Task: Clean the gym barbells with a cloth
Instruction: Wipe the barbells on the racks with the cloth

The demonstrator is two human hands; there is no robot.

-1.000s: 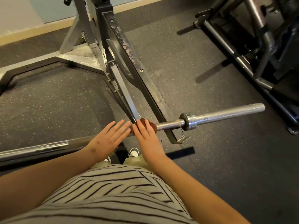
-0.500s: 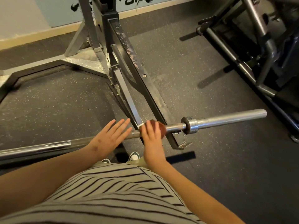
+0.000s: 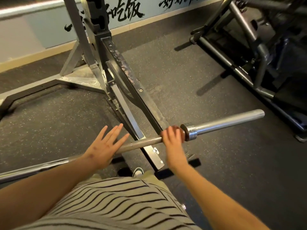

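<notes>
The right hand (image 3: pixel 172 141), gripping the brown cloth (image 3: pixel 181 136) round the barbell (image 3: pixel 144 143), now sits further right, against the collar (image 3: pixel 192 132); the left hand (image 3: pixel 103 146) stays flat on the bar, fingers straight

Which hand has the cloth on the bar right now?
The right hand, beside the collar: brown cloth shows under its fingers. The left hand lies flat on the barbell shaft, fingers spread, no cloth.

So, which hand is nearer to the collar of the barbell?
Right. The right hand grips the cloth on the shaft, just beside the collar. The left hand rests flat on the shaft, farther along, away from the collar.
</notes>
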